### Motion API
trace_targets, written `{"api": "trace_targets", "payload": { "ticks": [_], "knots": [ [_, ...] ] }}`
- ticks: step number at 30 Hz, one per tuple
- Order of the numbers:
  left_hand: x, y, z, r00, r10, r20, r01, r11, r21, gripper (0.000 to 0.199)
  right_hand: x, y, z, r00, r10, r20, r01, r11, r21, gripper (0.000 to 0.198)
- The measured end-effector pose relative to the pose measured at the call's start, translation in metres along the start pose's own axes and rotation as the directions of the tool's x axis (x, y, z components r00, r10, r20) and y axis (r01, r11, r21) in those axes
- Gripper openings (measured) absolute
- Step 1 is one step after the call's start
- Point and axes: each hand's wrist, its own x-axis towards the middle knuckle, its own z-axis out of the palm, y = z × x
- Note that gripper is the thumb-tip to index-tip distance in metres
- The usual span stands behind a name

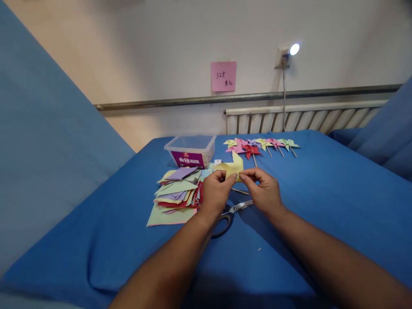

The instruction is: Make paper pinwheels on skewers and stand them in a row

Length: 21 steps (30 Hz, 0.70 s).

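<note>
A yellow paper pinwheel (pixel 236 164), with one blade standing up, is held above the table between both hands. My left hand (pixel 216 191) is closed on its left side, thumb toward the middle. From the right, my right hand (pixel 263 189) pinches its edge near the centre with thumb and forefinger. Just below the hands lie dark-handled scissors (pixel 240 206), partly hidden by my left wrist. A thin wooden stick (pixel 240 192) shows between the hands and the scissors. Left of my left hand rests a pile of coloured folded paper (pixel 177 193).
A clear plastic box (pixel 189 143) with a purple label stands behind the paper pile. Several pinwheels on sticks (pixel 251 151) lie at the back of the blue-covered table (pixel 322 206). Blue curtains (pixel 48 141) hang at both sides. A radiator (pixel 309 118) runs along the wall.
</note>
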Motion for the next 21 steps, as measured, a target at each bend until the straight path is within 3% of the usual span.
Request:
{"api": "trace_targets", "payload": {
  "ticks": [4, 11, 21],
  "knots": [
    [0.0007, -0.0013, -0.0002, 0.999, -0.051, 0.010, 0.052, 0.997, -0.059, 0.029, 0.0006, 0.0015, -0.0007, 1.000, -0.026, -0.011, 0.025, 0.999, -0.032, 0.012],
    [0.0013, -0.0032, -0.0009, 0.999, -0.032, 0.016, 0.032, 0.998, -0.048, 0.030, 0.0013, 0.0006, -0.0016, 0.995, -0.104, 0.002, 0.104, 0.992, -0.074, 0.012],
    [0.0019, -0.0031, -0.0009, 0.998, -0.058, 0.016, 0.059, 0.996, -0.071, 0.029, 0.0010, 0.0013, -0.0015, 0.998, -0.060, -0.008, 0.060, 0.997, -0.047, 0.012]
  ]
}}
